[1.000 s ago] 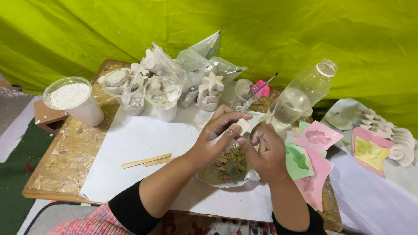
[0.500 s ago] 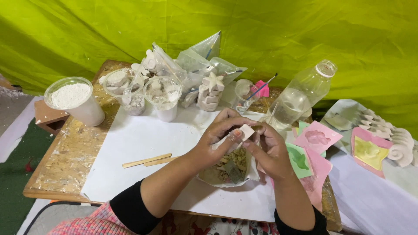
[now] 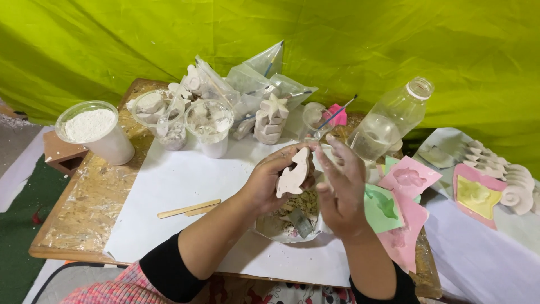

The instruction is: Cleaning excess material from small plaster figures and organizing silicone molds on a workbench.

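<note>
Since the frame half a second earlier, the small white piece pinched between both hands has given way to a larger dolphin-shaped plaster cast (image 3: 293, 173), now lifted clear and turned upright, and the right hand has drawn back from it.

The left hand (image 3: 270, 179) is clamped on the cast, thumb and fingers closed around its lower half, holding it above the clear plastic bowl (image 3: 269, 228) of crumbled plaster bits. The right hand (image 3: 340, 188) is open, fingers spread and dusted white, just beside the cast but not gripping it; whether a fingertip touches it cannot be told.

The bowl sits on a white paper sheet (image 3: 174, 186) laid over a chipboard table (image 3: 90, 208). 2 wooden craft sticks (image 3: 189, 209) lie on the sheet to the left. Farther back stand a tub of white powder (image 3: 93, 128), clear cups holding plaster pieces (image 3: 209, 125), a stack of casts topped by a star (image 3: 274, 107), and plastic bags (image 3: 253, 79). A clear bottle (image 3: 391, 119) stands just beyond the right hand, with a thin paintbrush (image 3: 337, 112) near it. Pink and green flexible moulds (image 3: 402, 194) lie to the right of the bowl, and white scalloped casts (image 3: 509, 180) rest at the far right. A green tarp (image 3: 140, 39) hangs behind.
</note>
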